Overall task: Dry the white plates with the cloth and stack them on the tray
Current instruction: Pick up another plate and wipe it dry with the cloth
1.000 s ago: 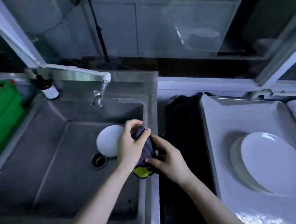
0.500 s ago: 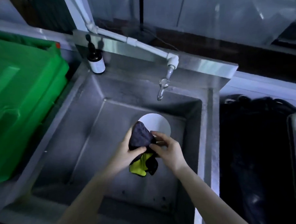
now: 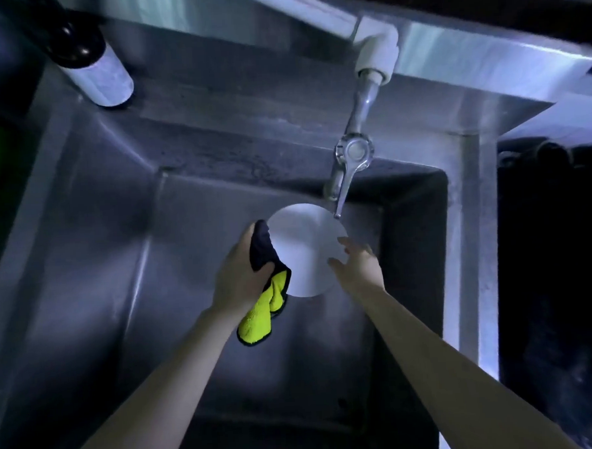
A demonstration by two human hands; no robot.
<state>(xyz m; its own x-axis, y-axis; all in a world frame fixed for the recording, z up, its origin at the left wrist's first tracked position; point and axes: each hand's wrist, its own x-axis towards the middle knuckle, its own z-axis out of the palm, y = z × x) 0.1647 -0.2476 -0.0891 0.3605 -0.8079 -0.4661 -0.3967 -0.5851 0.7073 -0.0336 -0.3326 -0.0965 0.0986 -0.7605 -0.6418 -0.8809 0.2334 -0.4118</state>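
Observation:
A white plate [image 3: 306, 247] lies at the bottom of the steel sink [image 3: 93, 235], just below the tap. My left hand [image 3: 239, 275] grips a dark grey and yellow cloth [image 3: 264, 294] at the plate's left edge, and the yellow end hangs down. My right hand [image 3: 358, 265] reaches over the plate's right edge with its fingers spread; whether it touches the plate I cannot tell. The tray and its stack of plates are out of view.
A metal tap [image 3: 350, 166] hangs from a white pipe directly above the plate. A dark bottle with a white label [image 3: 90, 56] stands on the sink's back left ledge. A dark gap [image 3: 558, 279] lies right of the sink wall.
My right hand has let go of the cloth and moved right, over the plate's edge. The left hand keeps the cloth. The view has moved down, closer to the sink.

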